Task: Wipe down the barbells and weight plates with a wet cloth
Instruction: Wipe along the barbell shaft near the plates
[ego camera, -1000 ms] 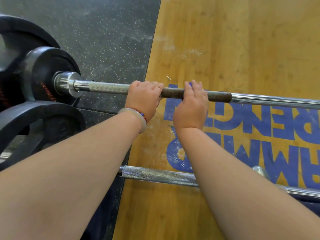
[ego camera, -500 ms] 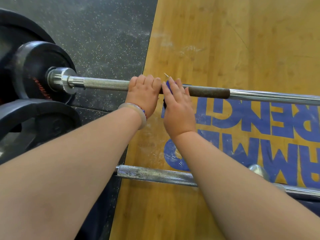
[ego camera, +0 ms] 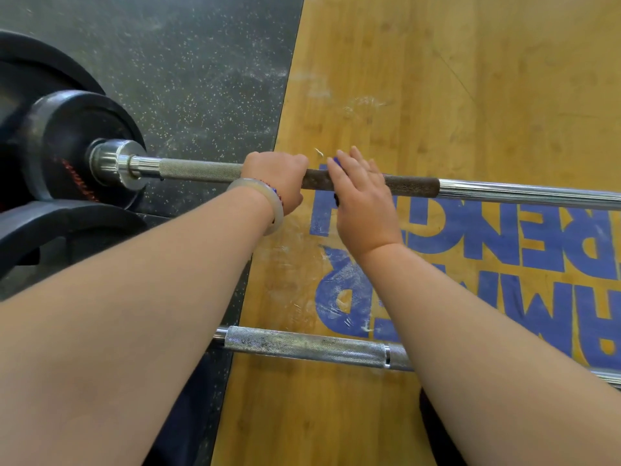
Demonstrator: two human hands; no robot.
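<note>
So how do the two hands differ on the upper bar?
Left hand wraps its fingers round the barbell; right hand lays straighter fingers across it, a blue cloth beneath. Left wrist wears a bangle; right wrist is bare. Both rest on the same knurled stretch.

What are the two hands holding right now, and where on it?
The left hand grips the upper barbell on its knurled shaft. The right hand presses a mostly hidden blue cloth onto the darker knurl beside it.
</note>
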